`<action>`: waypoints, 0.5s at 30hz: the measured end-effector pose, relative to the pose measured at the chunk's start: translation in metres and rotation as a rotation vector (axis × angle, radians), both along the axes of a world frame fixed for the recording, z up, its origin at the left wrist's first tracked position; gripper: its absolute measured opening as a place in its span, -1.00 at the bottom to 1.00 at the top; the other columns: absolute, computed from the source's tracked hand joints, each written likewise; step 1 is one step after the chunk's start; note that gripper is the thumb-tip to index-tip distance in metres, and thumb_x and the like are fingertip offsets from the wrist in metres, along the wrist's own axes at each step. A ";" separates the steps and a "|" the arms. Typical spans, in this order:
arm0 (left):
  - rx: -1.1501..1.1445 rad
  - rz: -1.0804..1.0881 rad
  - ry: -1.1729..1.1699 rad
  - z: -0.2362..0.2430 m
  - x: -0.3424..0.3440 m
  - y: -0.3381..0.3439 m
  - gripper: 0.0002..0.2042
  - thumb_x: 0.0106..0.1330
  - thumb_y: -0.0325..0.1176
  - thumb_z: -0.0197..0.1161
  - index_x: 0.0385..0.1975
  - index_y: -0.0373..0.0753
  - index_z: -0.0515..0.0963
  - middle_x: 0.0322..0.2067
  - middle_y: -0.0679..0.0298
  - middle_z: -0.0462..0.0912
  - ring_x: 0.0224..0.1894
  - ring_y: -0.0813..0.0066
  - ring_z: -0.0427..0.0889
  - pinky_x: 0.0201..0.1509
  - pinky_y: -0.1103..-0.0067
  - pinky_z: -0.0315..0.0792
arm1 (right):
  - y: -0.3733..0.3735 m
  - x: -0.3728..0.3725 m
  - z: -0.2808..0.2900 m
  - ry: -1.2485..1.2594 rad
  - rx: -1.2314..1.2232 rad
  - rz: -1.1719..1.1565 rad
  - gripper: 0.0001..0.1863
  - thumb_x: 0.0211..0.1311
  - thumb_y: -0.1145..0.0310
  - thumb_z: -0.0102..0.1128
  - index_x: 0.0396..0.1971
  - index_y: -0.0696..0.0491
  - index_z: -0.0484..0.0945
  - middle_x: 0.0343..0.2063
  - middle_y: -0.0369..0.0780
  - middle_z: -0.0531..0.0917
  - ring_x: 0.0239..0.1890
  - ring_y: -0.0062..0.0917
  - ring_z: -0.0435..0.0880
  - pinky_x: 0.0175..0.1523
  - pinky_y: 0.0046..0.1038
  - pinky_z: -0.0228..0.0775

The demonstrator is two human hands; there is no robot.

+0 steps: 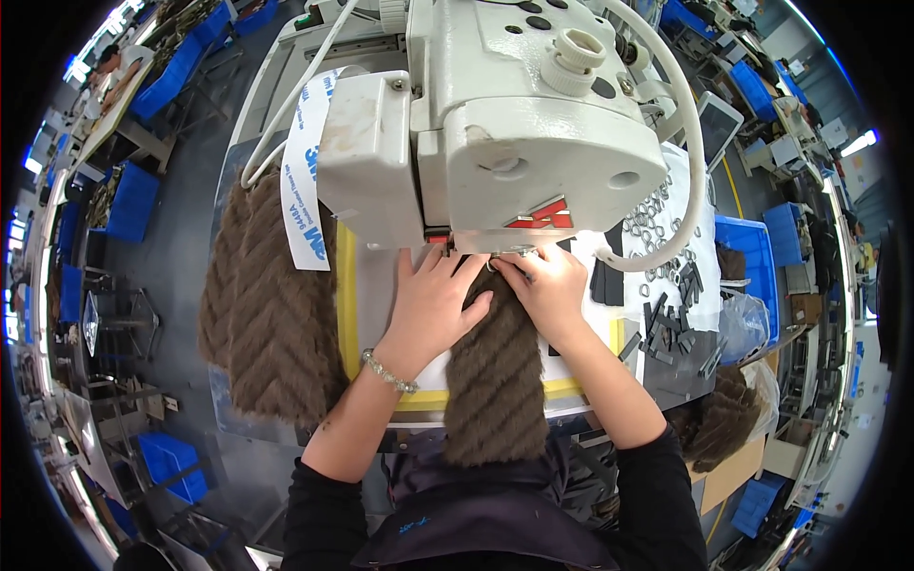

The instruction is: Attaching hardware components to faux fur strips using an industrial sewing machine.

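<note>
The left hand (430, 300) lay palm down and loosely spread, thumb out to the side and touching the edge of a brown fur strip (497, 381), its fingers reaching forward under the head of a white sewing machine (552, 143). The right hand (550, 290) was bent inward with thumb and forefinger at the strip's far end; the fingertips were too small and crowded to tell whether they pinched the fur. The strip itself ran between the two hands and back toward the wearer, hanging past the near edge of the table (695, 376). A beaded bracelet (388, 371) circled the wrist just behind the left hand. Well to the left of that hand, a larger brown fur piece (271, 314) lay beyond a yellow band (347, 295), and a white printed strip (307, 181) hung from the machine ahead and to the left. Right of the right hand, short black strips (671, 328) were scattered near many small metal rings (666, 209) on white sheeting. Farther right of the same hand stood a blue bin (747, 276), with more brown fur (724, 419) nearer the wearer.
</note>
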State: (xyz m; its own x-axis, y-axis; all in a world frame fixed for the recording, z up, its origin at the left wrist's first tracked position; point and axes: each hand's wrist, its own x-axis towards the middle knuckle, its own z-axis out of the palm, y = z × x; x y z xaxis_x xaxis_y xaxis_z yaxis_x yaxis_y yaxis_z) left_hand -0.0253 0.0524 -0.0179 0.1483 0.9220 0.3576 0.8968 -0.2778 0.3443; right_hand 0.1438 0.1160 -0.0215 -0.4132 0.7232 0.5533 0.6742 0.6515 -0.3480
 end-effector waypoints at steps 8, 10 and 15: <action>-0.169 0.041 -0.034 0.004 0.002 -0.002 -0.51 0.15 -0.17 0.31 0.10 -0.11 0.44 0.10 0.24 0.48 0.21 0.19 0.39 0.34 -0.09 0.01 | -0.003 -0.007 0.008 -0.159 0.148 -0.006 -0.80 -0.10 0.38 0.40 -0.39 -0.14 0.66 -0.54 -0.40 0.57 -0.47 -0.55 0.59 -0.45 -0.47 0.42; -0.162 0.032 -0.034 0.004 0.002 -0.002 -0.50 0.15 -0.16 0.31 0.11 -0.11 0.44 0.10 0.24 0.47 0.22 0.18 0.38 0.32 -0.11 0.01 | -0.003 -0.007 0.007 -0.157 0.157 -0.004 -0.80 -0.10 0.38 0.39 -0.38 -0.13 0.65 -0.54 -0.40 0.57 -0.46 -0.55 0.59 -0.45 -0.47 0.42; -0.158 0.018 -0.039 0.005 0.002 -0.002 -0.50 0.15 -0.17 0.31 0.13 -0.08 0.44 0.11 0.24 0.46 0.24 0.15 0.33 0.29 -0.14 0.05 | -0.003 -0.007 0.006 -0.134 0.165 0.005 -0.81 -0.10 0.40 0.38 -0.40 -0.09 0.64 -0.55 -0.38 0.56 -0.46 -0.55 0.59 -0.44 -0.46 0.39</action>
State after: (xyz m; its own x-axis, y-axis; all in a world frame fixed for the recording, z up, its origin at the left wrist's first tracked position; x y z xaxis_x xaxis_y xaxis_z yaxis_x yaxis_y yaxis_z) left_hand -0.0234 0.0509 -0.0127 0.1200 0.9697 0.2127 0.8862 -0.2012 0.4174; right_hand 0.1364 0.1125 -0.0151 -0.4944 0.6248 0.6044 0.7037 0.6958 -0.1437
